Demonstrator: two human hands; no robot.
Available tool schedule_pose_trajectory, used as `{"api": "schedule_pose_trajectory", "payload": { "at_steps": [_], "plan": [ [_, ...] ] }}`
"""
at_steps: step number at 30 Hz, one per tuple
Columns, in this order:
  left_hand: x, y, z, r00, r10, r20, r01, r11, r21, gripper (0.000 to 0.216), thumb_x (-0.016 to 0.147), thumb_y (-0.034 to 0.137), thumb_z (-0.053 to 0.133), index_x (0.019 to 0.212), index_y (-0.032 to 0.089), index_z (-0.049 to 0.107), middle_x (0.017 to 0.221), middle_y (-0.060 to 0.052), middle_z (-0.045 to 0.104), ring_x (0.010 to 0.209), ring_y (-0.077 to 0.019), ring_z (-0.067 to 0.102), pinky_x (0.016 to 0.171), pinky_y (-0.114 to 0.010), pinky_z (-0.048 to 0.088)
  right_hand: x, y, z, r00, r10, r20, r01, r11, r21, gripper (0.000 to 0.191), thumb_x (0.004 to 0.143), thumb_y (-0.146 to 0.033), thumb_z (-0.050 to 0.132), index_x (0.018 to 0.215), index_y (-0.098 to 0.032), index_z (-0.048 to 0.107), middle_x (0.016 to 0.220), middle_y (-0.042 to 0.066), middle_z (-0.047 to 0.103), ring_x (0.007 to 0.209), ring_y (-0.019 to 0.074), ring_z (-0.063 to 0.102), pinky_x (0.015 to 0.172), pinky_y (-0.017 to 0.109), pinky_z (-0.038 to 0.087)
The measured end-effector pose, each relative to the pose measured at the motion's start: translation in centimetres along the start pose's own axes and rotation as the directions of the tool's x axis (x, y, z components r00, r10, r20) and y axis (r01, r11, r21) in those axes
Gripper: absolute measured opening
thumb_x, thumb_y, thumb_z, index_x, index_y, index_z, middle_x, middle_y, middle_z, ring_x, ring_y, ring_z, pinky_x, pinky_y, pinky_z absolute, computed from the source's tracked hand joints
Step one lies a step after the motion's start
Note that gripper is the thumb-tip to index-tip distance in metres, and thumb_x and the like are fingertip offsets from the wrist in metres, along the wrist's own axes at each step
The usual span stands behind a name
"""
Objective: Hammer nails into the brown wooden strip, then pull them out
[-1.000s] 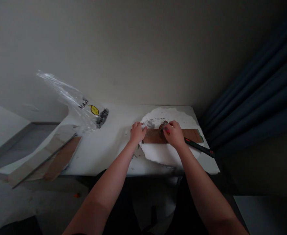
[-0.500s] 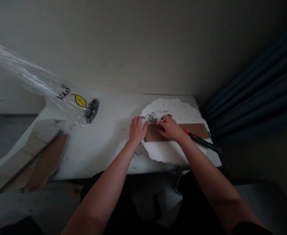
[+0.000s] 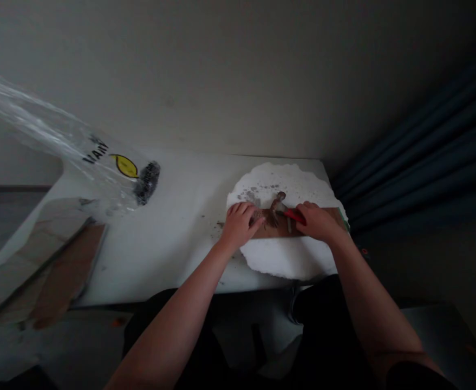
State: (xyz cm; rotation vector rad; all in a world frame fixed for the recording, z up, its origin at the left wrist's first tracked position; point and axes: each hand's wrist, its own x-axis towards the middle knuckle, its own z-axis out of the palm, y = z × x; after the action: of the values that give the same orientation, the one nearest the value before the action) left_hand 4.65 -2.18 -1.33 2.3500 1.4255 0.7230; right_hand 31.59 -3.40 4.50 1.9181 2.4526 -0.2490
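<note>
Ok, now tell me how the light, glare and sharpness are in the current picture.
Head view: dim overall, with the curtain sunk in shadow; head view: pale streaks of glare along the clear plastic bag; head view: soft detail around the red-handled tool in the right hand, too murky to show its fine edges.

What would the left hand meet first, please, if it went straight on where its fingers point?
Probably the hammer's metal head, just beyond the left hand, over the brown board; depth is unclear, so it might pass beside it.
</note>
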Motion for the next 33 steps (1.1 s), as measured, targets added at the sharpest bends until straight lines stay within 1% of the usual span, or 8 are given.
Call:
{"api": "schedule_pose_trajectory", "payload": {
  "at_steps": [5,12,17,21,27,29,31,33],
  "plan": [
    [-0.2,0.4,0.5,0.999,0.039,0.001,-0.039,0.999,-0.015,0.041,0.096,0.050,0.051,0.122,0.021,0.063,0.127,-0.008,0.064,0.123,-0.0243,0.053,0.108,-0.039,0.041,1.3,-0.3,0.7,0.996,-0.083,-0.019,0.084,0.996,0.043,0.014,0.078,-0.024,0.059,0.091,-0.019,0.061,0.093,0.008,0.066,0.079,0.0196,0.057,0.068,0.030,0.036],
    [0.6,-1.3,-0.4,0.977,-0.155,-0.147,0.151,0.988,-0.040,0.032,0.097,0.041,0.050,0.118,0.022,0.063,0.127,-0.008,0.064,0.124,-0.0239,0.054,0.110,-0.040,0.042,1.6,0.3,0.7,0.995,-0.029,-0.096,0.036,0.997,0.072,0.011,0.076,-0.029,0.063,0.084,-0.021,0.062,0.085,0.004,0.066,0.073,0.0176,0.054,0.063,0.029,0.031],
    [0.5,-1.7,-0.3,0.968,-0.200,-0.155,0.205,0.979,0.021,0.030,0.093,0.035,0.055,0.118,0.022,0.063,0.131,-0.009,0.061,0.127,-0.0264,0.051,0.110,-0.042,0.042,1.5,1.9,0.1,0.983,0.094,-0.156,-0.086,0.995,0.057,0.015,0.079,-0.032,0.063,0.087,-0.020,0.065,0.086,0.006,0.068,0.074,0.0199,0.057,0.064,0.030,0.033],
    [0.4,-1.6,0.0,0.968,-0.196,-0.155,0.202,0.979,0.026,0.031,0.094,0.036,0.054,0.120,0.022,0.062,0.135,-0.010,0.059,0.130,-0.0269,0.049,0.111,-0.043,0.042,1.5,2.4,0.1,0.980,0.151,-0.131,-0.145,0.988,0.054,0.017,0.081,-0.033,0.062,0.091,-0.020,0.067,0.087,0.006,0.069,0.075,0.0207,0.058,0.064,0.030,0.034],
    [0.5,-1.2,-0.3,0.970,-0.194,-0.146,0.200,0.979,0.025,0.030,0.094,0.035,0.053,0.119,0.023,0.062,0.136,-0.010,0.058,0.131,-0.0275,0.049,0.112,-0.045,0.041,1.6,2.1,0.4,0.998,0.051,-0.026,-0.049,0.997,0.052,0.016,0.079,-0.030,0.064,0.091,-0.021,0.067,0.089,0.005,0.067,0.077,0.0197,0.057,0.067,0.030,0.037],
    [0.6,-1.3,-0.4,0.966,-0.211,-0.150,0.218,0.975,0.035,0.029,0.094,0.031,0.051,0.119,0.022,0.062,0.136,-0.011,0.057,0.131,-0.0278,0.049,0.112,-0.045,0.041,1.4,1.7,0.2,0.996,0.013,-0.085,-0.006,0.996,0.084,0.023,0.078,-0.028,0.065,0.100,-0.019,0.068,0.097,0.007,0.066,0.085,0.0211,0.059,0.075,0.031,0.042],
    [0.7,-1.6,-0.6,0.956,-0.243,-0.164,0.253,0.966,0.046,0.030,0.094,0.026,0.049,0.121,0.021,0.060,0.136,-0.012,0.057,0.131,-0.0282,0.048,0.111,-0.046,0.042,1.0,0.7,-0.1,0.978,-0.043,-0.206,0.067,0.991,0.113,0.030,0.079,-0.029,0.066,0.108,-0.018,0.067,0.106,0.010,0.063,0.096,0.0244,0.058,0.085,0.034,0.044],
    [0.8,-2.1,-0.7,0.941,-0.287,-0.180,0.301,0.952,0.056,0.032,0.093,0.022,0.047,0.123,0.020,0.058,0.135,-0.012,0.057,0.131,-0.0288,0.048,0.110,-0.046,0.043,0.6,-1.2,-0.2,0.939,-0.102,-0.327,0.153,0.979,0.135,0.025,0.084,-0.029,0.064,0.105,-0.018,0.067,0.109,0.012,0.061,0.107,0.0276,0.055,0.094,0.039,0.044]
  ]
}}
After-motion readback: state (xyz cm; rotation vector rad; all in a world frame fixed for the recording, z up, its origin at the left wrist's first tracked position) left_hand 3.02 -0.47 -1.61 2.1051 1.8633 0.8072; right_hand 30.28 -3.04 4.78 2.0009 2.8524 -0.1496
